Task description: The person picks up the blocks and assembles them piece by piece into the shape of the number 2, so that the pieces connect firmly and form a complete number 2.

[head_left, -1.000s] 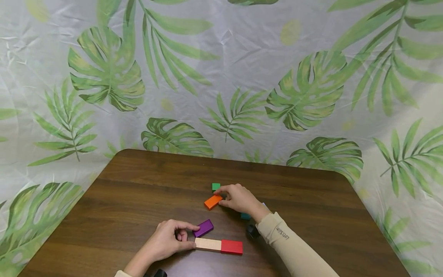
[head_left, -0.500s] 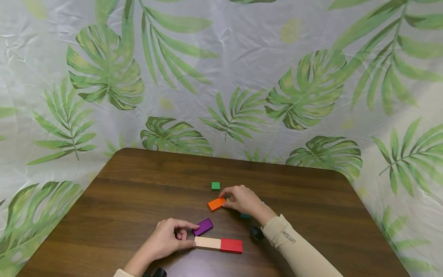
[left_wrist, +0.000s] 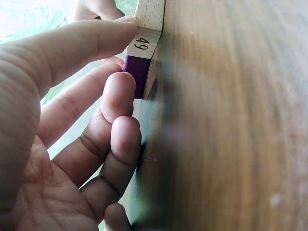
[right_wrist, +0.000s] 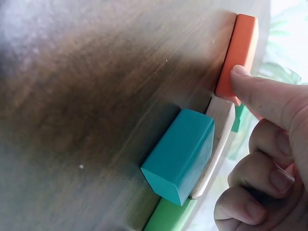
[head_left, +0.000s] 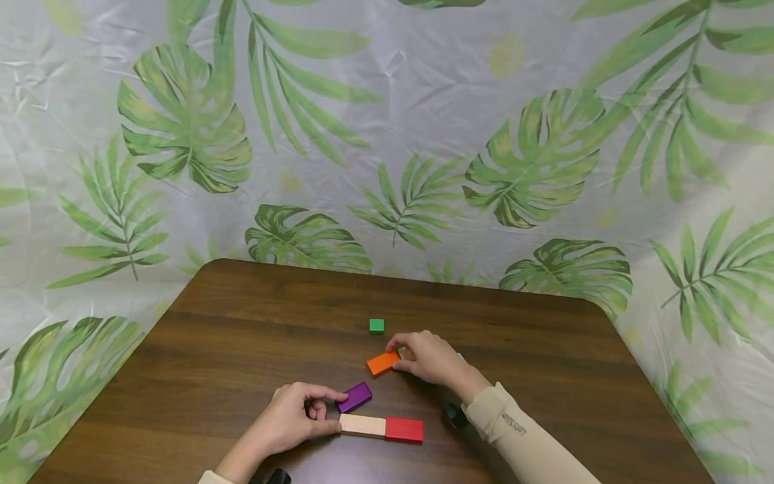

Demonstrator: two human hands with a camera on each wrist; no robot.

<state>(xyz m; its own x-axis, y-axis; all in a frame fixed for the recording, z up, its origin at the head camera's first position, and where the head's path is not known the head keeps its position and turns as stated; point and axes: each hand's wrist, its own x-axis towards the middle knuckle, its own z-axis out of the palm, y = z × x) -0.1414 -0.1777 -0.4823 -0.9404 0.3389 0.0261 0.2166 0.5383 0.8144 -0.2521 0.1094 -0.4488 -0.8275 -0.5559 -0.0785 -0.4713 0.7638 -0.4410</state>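
In the head view, my left hand [head_left: 296,420] rests its index fingertip on a purple block [head_left: 354,398] and its thumb at the left end of a plain wooden block [head_left: 363,425]. A red block [head_left: 404,430] touches that block's right end. The left wrist view shows the purple block [left_wrist: 138,72] against the wooden one, marked 49, with the other fingers curled. My right hand [head_left: 432,359] pinches an orange block [head_left: 383,364] between thumb and index finger, low over the table. Up close, the right thumb lies on the orange block [right_wrist: 240,53].
A small green block [head_left: 377,327] lies behind the orange one. Beside the right hand are a teal block [right_wrist: 180,151], a pale wooden block [right_wrist: 219,139] and a light green block [right_wrist: 168,216]. The brown table [head_left: 290,302] ends at a leaf-patterned cloth.
My right hand has moved the orange block toward the right and nearer the front, away from the small green block. My left hand and the blocks beside it have stayed put.
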